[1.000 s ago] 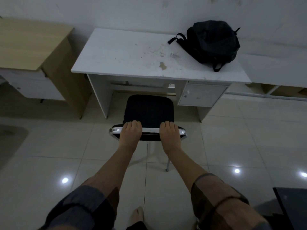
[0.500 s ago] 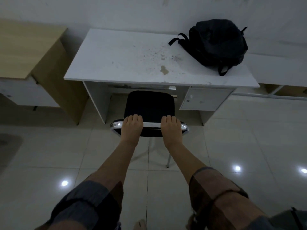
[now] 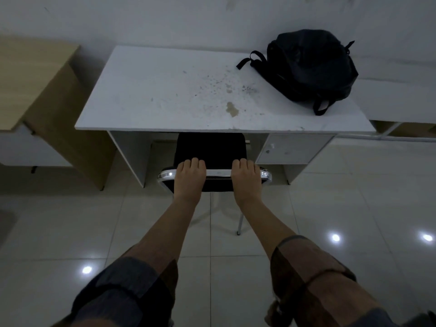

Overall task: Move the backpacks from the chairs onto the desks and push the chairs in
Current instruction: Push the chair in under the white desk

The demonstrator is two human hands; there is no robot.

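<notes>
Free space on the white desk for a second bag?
Yes: the white desk is bare from its left edge to the stains mid-top. The right end is crowded by the black backpack, whose straps reach toward the front edge.

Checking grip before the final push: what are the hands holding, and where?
Both the left hand and right hand grip the black chair by its chrome top rail.

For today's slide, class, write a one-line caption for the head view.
Both hands, left hand and right hand, grip the chair back at the white desk; black backpack on top.
</notes>
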